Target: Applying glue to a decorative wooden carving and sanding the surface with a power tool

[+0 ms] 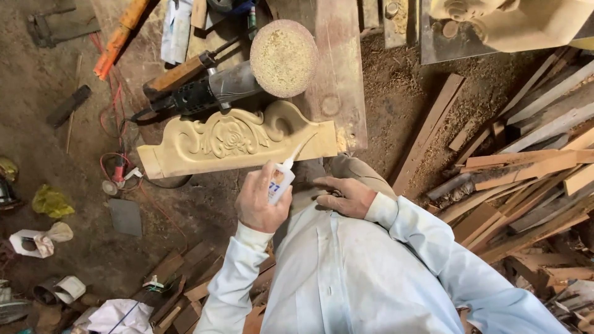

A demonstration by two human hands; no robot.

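A: What's the left hand doing?
B: Gripping glue bottle, nozzle nearing carved wood panel on bench; right hand resting flat, fingers spread. Prob. gluing; nozzle needs aiming.

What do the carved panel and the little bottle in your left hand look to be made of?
Carved panel: pale bare wood, apparently unfinished, matte, with relief flower and scrolls. Bottle in the left hand: likely white plastic, smooth, slightly glossy, with a thin tapering nozzle.

A power sander lies near scrap wood strips on the sawdust floor.
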